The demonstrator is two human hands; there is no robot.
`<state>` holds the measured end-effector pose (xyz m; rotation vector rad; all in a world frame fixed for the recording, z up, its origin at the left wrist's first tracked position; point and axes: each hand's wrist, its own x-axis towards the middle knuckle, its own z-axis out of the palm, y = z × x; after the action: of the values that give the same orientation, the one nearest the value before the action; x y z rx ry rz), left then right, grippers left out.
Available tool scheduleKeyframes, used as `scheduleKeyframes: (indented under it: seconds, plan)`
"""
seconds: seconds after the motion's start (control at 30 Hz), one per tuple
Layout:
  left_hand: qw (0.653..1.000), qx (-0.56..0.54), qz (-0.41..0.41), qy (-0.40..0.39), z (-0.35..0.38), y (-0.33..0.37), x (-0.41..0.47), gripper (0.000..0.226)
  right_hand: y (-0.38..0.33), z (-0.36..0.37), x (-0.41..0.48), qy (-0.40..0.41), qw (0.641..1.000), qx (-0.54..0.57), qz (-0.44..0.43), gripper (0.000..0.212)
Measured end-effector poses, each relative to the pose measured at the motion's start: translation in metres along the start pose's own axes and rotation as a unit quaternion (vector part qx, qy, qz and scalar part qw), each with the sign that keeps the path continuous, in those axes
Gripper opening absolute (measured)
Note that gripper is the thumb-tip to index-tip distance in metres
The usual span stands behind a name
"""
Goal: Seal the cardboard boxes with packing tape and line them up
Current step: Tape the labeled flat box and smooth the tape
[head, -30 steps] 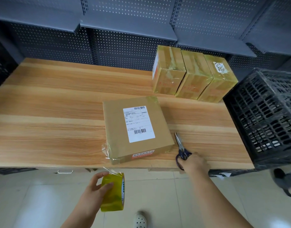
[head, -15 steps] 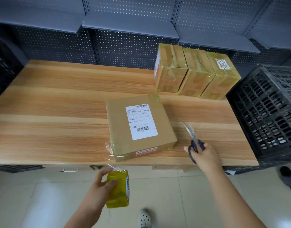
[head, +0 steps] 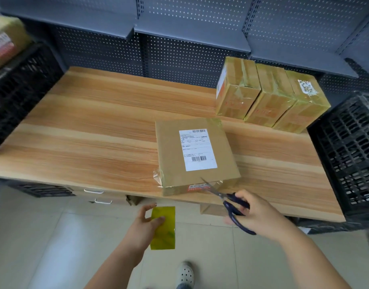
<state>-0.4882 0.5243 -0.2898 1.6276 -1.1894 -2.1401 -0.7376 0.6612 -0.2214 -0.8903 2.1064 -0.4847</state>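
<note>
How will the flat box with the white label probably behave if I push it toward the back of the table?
The flat box lies on its broad face, so it would probably slide, not tip. The table looks smooth, so a light push may suffice. The loose tape at its near left corner might stick to the wood and drag.

Illegible print and barcodes on white label of flat box
</note>
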Motion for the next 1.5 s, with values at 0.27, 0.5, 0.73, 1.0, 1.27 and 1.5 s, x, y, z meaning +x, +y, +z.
scheduleKeyframes:
  seconds: [0.27,0.5,0.73,1.0,1.27,1.5]
  plan:
    - [1.000,-0.019,0.002,-0.006,-0.003,-0.005,-0.002,0.032,-0.008,0.016,0.032,-0.174,0.982,-0.075,0.025,0.040]
    - [0.999,-0.032,0.006,-0.010,-0.002,-0.011,-0.004,0.026,-0.030,0.028,0.076,-0.228,0.960,-0.160,0.008,0.045]
    - [0.999,-0.036,0.007,-0.006,-0.001,-0.014,-0.001,0.024,-0.032,0.043,0.092,-0.259,0.951,-0.167,0.006,0.067]
    - [0.999,-0.040,0.005,-0.006,-0.002,-0.018,0.004,0.025,-0.035,0.052,0.102,-0.268,0.952,-0.146,-0.010,0.065]
    - [0.999,-0.012,0.020,0.041,-0.001,-0.017,0.010,0.010,-0.036,0.050,0.103,-0.253,0.959,-0.131,-0.003,0.045]
    - [0.994,0.032,0.016,0.101,0.007,-0.012,0.012,0.020,-0.034,0.051,0.104,-0.231,0.966,-0.116,-0.016,0.042]
